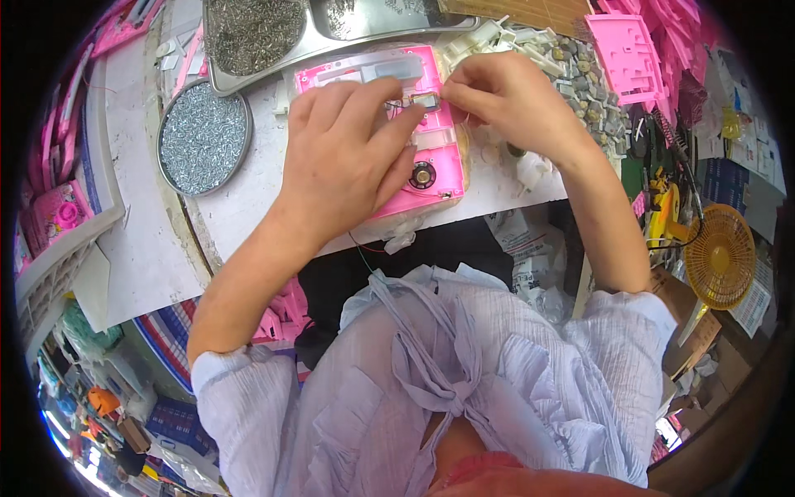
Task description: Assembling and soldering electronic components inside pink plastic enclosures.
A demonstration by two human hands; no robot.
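A pink plastic casing (445,170) lies on the work surface in front of me. Set into its lower part is a small round black speaker (422,175), and a small rectangular part with thin wires (426,101) sits higher up. My left hand (335,153) spreads over the casing's left side, fingers apart, with the thumb and index finger near the wired part. At the casing's right edge, my right hand (517,103) has thumb and index finger pinched together; whatever lies between them is too small or hidden to make out.
Left of the casing stands a round dish of silver screws (203,139). A divided metal tray (311,43) of small metal pieces is behind. Small grey and white parts (571,74) are heaped at right, beside stacked pink panels (627,51). A yellow fan (719,257) stands far right.
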